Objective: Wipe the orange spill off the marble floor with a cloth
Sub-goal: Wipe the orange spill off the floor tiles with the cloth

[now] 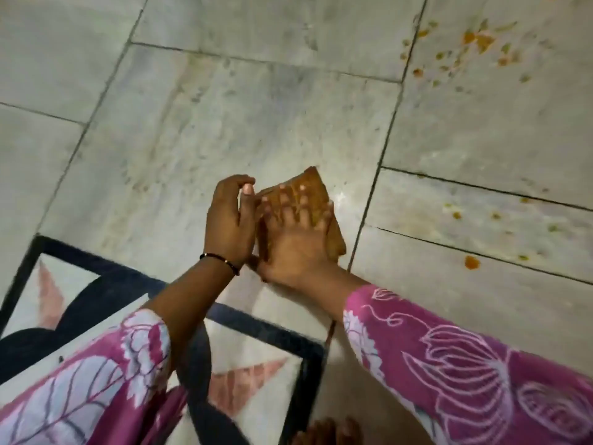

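Now, right hand [293,248] flat on cloth [316,195] (folded) — spill [475,40] beyond

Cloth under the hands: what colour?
The cloth is orange-brown, stained dark; the head view shows it best, under the right hand.

Pale grey-green marble floor [244,123] in big slabs, with thin dark grout lines [390,123] running crooked between them. Below the grip there's an inlay panel [256,358], dark border with pinkish triangles. Lighting's kinda dim and flat.
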The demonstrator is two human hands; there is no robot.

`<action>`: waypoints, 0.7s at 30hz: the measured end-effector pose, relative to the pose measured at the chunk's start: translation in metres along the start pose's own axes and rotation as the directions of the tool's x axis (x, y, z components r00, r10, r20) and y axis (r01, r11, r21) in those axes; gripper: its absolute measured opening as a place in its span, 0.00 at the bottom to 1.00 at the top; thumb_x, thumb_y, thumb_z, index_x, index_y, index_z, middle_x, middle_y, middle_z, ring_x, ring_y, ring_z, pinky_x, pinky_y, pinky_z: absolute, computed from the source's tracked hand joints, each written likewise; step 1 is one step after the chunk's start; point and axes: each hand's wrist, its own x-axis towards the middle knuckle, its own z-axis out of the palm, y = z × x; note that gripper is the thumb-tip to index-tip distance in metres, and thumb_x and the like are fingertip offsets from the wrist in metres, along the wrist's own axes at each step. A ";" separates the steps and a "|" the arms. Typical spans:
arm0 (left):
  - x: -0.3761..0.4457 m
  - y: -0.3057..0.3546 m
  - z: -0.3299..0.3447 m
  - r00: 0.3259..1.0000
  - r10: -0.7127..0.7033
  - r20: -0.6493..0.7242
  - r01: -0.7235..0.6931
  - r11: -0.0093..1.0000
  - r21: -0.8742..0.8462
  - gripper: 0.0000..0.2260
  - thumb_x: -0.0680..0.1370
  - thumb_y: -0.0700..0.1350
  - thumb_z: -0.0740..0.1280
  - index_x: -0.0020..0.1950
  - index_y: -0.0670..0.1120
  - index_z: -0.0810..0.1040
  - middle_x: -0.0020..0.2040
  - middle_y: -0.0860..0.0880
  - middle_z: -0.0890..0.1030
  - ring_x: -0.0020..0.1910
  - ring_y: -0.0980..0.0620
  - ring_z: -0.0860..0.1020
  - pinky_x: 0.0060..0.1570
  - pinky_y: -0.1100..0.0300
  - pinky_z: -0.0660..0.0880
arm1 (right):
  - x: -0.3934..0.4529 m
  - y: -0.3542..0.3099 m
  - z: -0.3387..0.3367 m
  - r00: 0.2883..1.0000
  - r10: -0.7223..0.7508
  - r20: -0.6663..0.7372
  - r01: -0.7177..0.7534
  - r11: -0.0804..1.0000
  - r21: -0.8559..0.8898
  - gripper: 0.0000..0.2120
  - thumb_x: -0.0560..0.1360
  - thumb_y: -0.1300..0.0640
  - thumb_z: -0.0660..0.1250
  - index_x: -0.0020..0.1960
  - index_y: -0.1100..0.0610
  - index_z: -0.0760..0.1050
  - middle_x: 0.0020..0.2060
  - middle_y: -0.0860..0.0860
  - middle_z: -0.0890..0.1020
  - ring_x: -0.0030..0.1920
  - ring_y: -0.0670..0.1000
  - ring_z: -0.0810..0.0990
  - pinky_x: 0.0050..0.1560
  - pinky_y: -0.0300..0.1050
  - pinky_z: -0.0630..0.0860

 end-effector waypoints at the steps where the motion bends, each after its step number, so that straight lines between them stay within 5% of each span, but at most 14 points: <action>1: 0.004 -0.004 0.002 0.999 0.037 -0.015 -0.037 0.999 0.001 0.16 0.81 0.48 0.52 0.58 0.43 0.75 0.55 0.48 0.75 0.54 0.60 0.70 0.53 0.77 0.62 | 0.003 0.000 0.005 0.999 -0.027 -0.044 0.025 0.999 -0.047 0.45 0.70 0.28 0.52 0.77 0.51 0.40 0.76 0.57 0.40 0.73 0.65 0.34 0.63 0.76 0.35; 7: 0.011 0.007 0.012 0.965 0.238 0.105 -0.237 0.971 -0.022 0.18 0.80 0.51 0.51 0.61 0.43 0.73 0.59 0.48 0.75 0.59 0.57 0.71 0.57 0.73 0.64 | -0.015 0.036 0.007 0.972 -0.131 -0.195 0.122 0.991 -0.058 0.38 0.69 0.35 0.51 0.75 0.50 0.57 0.76 0.52 0.56 0.76 0.59 0.47 0.67 0.72 0.37; 11: -0.022 0.043 0.054 0.958 0.236 0.165 -0.214 0.967 -0.141 0.24 0.80 0.57 0.49 0.65 0.43 0.70 0.63 0.47 0.73 0.61 0.58 0.69 0.61 0.72 0.62 | -0.109 0.094 0.027 0.934 0.130 -0.333 -0.136 0.991 0.005 0.38 0.66 0.37 0.59 0.74 0.48 0.62 0.74 0.50 0.64 0.75 0.57 0.56 0.69 0.70 0.48; 15: -0.052 0.064 0.088 0.776 0.466 0.425 -0.449 0.882 -0.145 0.30 0.79 0.61 0.46 0.71 0.40 0.64 0.70 0.45 0.67 0.69 0.51 0.63 0.70 0.50 0.61 | -0.183 0.097 0.050 0.858 0.396 -0.328 -0.392 0.916 0.082 0.39 0.64 0.37 0.58 0.72 0.52 0.63 0.71 0.56 0.68 0.71 0.63 0.62 0.67 0.73 0.49; 18: -0.049 0.082 0.106 0.719 0.528 0.453 -0.507 0.843 -0.177 0.31 0.79 0.62 0.45 0.71 0.41 0.64 0.71 0.47 0.64 0.71 0.52 0.61 0.68 0.40 0.61 | -0.172 0.071 0.050 0.914 0.298 -0.275 -0.292 0.954 0.062 0.35 0.63 0.38 0.61 0.66 0.53 0.73 0.66 0.57 0.74 0.69 0.63 0.66 0.64 0.77 0.53; 21: -0.044 0.100 0.127 0.752 0.503 0.427 -0.454 0.864 -0.219 0.32 0.78 0.63 0.45 0.72 0.41 0.63 0.72 0.45 0.64 0.70 0.54 0.61 0.71 0.55 0.59 | -0.137 0.088 0.038 0.927 0.171 -0.335 -0.187 0.982 -0.017 0.30 0.66 0.39 0.59 0.64 0.50 0.74 0.63 0.53 0.77 0.70 0.59 0.64 0.66 0.73 0.49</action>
